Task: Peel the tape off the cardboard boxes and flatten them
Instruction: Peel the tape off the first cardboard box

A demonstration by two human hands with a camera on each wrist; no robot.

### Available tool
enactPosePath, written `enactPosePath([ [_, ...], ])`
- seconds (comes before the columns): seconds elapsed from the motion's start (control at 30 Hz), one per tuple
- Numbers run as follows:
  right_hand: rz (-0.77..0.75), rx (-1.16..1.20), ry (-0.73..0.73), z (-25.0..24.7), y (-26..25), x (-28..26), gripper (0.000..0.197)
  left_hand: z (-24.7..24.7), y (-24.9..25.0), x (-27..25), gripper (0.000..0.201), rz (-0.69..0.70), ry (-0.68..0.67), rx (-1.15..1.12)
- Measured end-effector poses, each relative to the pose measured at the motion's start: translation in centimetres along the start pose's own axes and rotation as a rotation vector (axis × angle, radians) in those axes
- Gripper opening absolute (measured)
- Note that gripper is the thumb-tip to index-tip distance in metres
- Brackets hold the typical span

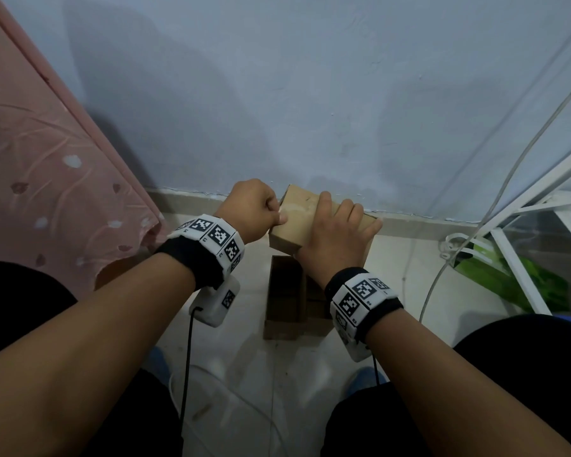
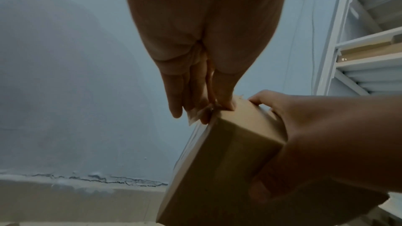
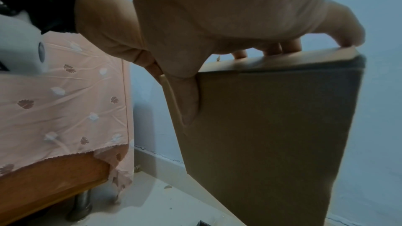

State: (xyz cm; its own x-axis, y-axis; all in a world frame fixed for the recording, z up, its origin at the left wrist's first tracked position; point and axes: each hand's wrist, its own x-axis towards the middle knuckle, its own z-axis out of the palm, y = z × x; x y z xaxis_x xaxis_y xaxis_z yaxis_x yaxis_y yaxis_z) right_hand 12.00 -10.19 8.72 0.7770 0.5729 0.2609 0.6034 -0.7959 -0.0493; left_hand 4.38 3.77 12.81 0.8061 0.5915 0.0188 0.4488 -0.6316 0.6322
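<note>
While hand-held, box (image 1: pixel 296 233) end-up (tilted)

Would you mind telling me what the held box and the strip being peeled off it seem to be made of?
The box looks like plain brown cardboard, matte, with creased edges. The strip pinched by the left hand seems to be clear glossy plastic tape: it looks translucent and crinkled, though blur leaves that open. The right hand holds the box.

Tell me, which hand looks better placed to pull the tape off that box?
The left hand: its fingertips already pinch a lifted tape end at the cardboard box corner. The right hand grips the box, steadying it.
</note>
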Motion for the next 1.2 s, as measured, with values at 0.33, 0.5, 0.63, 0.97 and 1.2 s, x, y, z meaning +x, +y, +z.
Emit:
enactPosePath([
  [0.33, 0.189, 0.38, -0.257, -0.9, 0.7, 1.1, 0.109, -0.9, 0.3, 0.2, 0.022, -0.287, 0.087, -0.715],
  [0.5, 0.182, 0.504, -0.258, -0.6, 1.0, 1.1, 0.108, -0.7, 0.4, 0.2, 0.022, -0.348, 0.084, -0.788],
  [0.63, 0.162, 0.576, -0.272, -0.5, 1.6, 0.9, 0.11, -1.1, 0.0, 0.1, 0.015, -0.291, -0.028, -0.885],
  [0.97, -0.004, 0.665, -0.408, -0.6, 2.5, 1.5, 0.122, -1.8, 0.0, -1.0, 0.015, -0.096, -0.128, -0.739],
  [1.2, -0.078, 0.748, -0.49, -0.3, 3.0, 1.8, 0.118, -0.7, 0.1, -1.4, 0.013, -0.062, -0.046, -0.769],
])
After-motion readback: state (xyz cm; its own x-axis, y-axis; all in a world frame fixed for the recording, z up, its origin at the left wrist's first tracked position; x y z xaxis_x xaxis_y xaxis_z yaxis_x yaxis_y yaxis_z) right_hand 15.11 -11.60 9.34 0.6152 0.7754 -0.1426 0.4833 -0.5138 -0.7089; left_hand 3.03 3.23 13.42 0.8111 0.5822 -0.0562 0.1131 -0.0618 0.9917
